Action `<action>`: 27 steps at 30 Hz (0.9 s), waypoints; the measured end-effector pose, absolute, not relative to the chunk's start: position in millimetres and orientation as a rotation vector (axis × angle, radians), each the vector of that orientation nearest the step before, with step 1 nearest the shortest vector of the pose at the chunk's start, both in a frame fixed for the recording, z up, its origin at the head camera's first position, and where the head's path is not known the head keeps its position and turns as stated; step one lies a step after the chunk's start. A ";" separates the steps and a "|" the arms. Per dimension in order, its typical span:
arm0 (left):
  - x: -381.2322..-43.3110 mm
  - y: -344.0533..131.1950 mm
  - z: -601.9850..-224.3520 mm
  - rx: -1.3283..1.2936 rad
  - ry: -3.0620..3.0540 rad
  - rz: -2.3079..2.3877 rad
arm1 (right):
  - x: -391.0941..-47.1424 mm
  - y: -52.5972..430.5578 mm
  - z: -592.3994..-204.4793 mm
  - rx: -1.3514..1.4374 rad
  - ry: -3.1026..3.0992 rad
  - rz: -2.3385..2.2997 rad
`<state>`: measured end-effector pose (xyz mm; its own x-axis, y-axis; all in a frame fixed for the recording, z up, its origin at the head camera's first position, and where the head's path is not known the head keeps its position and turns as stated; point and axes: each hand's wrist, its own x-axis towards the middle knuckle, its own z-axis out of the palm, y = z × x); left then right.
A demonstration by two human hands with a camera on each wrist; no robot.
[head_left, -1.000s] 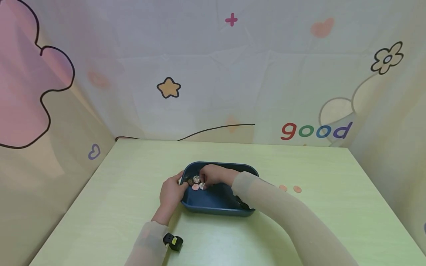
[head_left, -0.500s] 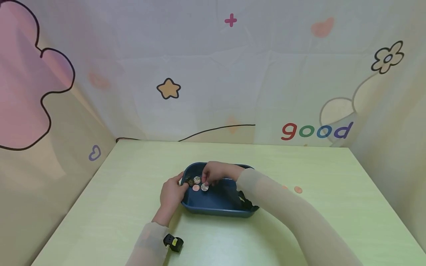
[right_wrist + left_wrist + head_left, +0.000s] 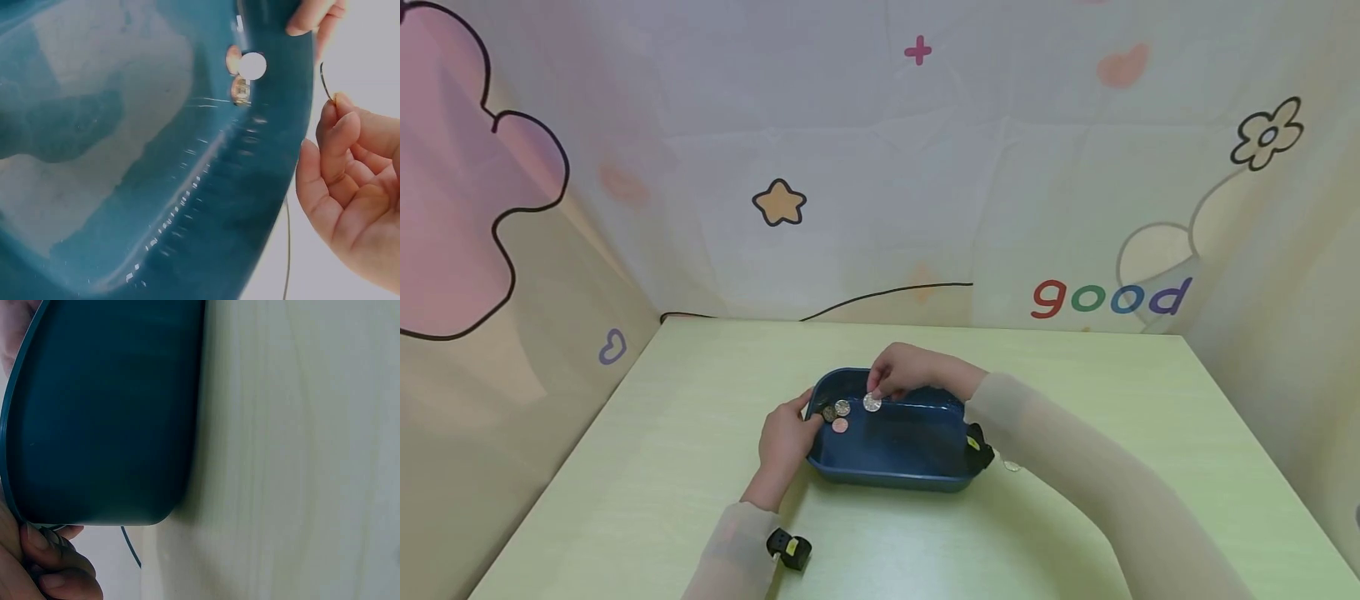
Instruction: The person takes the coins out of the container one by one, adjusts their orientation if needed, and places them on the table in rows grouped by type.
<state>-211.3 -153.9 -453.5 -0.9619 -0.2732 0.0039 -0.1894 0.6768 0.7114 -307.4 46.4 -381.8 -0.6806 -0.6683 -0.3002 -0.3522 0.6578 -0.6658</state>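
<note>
A deep blue plastic tray with rounded corners stands on the table. My left hand grips its left end, thumb over the rim and fingers outside; the left wrist view shows those curled fingers beside the tray wall. My right hand pinches a silver coin between thumb and fingertips, over the tray's far side. In the right wrist view this coin appears edge-on. A silver coin, a dark coin and a copper-coloured coin lie inside near my left thumb.
Another coin lies on the pale table right of the tray, partly behind my right sleeve. A printed cloth stands along the table's back and sides. Small black devices sit at both wrists.
My right hand has lifted the silver coin off the tray's bottom and moved it right and away from me. The sleeve now covers the two copper coins on the table. My left hand stays put.
</note>
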 end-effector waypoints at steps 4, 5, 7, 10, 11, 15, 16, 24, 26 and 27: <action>-210.9 -154.1 -454.1 0.392 -2.777 -1.153 | -302.9 62.0 -373.8 -0.757 2.367 -0.848; -211.0 -154.2 -454.6 0.388 -2.778 -1.147 | -301.5 66.4 -371.9 -0.746 2.372 -0.863; -210.9 -153.8 -454.8 0.387 -2.777 -1.149 | -298.3 75.5 -367.8 -0.720 2.377 -0.893; -210.9 -152.8 -455.2 0.380 -2.776 -1.154 | -293.5 89.1 -361.4 -0.689 2.383 -0.925; -211.0 -152.5 -455.2 0.381 -2.777 -1.160 | -292.0 93.6 -359.3 -0.678 2.384 -0.935; -210.7 -151.7 -455.1 0.377 -2.777 -1.161 | -285.3 113.7 -352.9 -0.648 2.399 -0.953; -210.7 -151.5 -454.9 0.374 -2.777 -1.163 | -283.7 119.7 -352.3 -0.639 2.406 -0.955; -210.4 -153.3 -452.9 0.395 -2.771 -1.166 | -266.1 171.1 -360.7 -0.558 2.450 -1.010; -210.5 -153.9 -452.9 0.402 -2.775 -1.164 | -260.0 183.5 -365.1 -0.568 2.459 -1.021; -210.6 -154.2 -453.2 0.400 -2.776 -1.160 | -257.6 189.4 -367.7 -0.569 2.462 -1.025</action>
<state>-210.6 -154.2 -453.2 -0.9597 -0.2810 -0.0038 -0.2002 0.6739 0.7111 -257.6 189.4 -367.7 -0.8318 -0.5122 -0.2141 -0.2091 0.6463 -0.7339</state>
